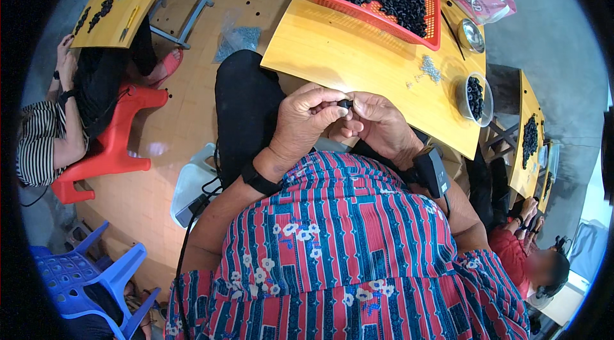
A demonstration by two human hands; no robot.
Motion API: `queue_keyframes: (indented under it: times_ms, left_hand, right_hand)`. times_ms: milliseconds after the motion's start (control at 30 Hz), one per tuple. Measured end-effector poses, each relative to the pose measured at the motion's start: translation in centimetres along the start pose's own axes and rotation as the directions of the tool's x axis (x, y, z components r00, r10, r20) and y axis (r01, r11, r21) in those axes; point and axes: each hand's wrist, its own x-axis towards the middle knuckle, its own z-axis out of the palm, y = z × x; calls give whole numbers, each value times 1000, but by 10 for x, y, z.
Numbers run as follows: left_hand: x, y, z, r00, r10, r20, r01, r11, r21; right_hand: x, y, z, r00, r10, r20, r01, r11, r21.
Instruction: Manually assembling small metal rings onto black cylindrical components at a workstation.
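Close in front of my body, both hands meet over my lap at the near edge of the yellow table [320, 52]. A small black part [345, 103] is pinched between the fingertips of my left hand [308, 113]. My right hand [382, 119] grips the same part from the other side, thumb and forefinger pressed to it. Fingers cover most of the piece, so its exact kind is hidden. Beyond my hands, a small pile of shiny metal bits [430, 69] lies on the table. To the right of it stands a clear round tub [490, 100] with black ring-like parts [474, 97].
A red plastic basket [368, 13] full of black parts sits at the table's far side, near a metal bowl [472, 36] and a black stick [452, 34]. On the floor lies a bag of metal bits [238, 43]. People work at tables left and right.
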Motion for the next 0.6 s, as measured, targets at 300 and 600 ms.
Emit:
queue_keyframes:
  times_ms: [300,600]
  left_hand:
    - [-1,-9,7,997,-63,41,70,975,-213]
    - [-1,-1,5,978,-143,150,173,961,-215]
  right_hand:
    - [1,-2,5,998,-67,-15,64,983,-170]
    - [-2,-8,1,992,-130,2,111,835,-540]
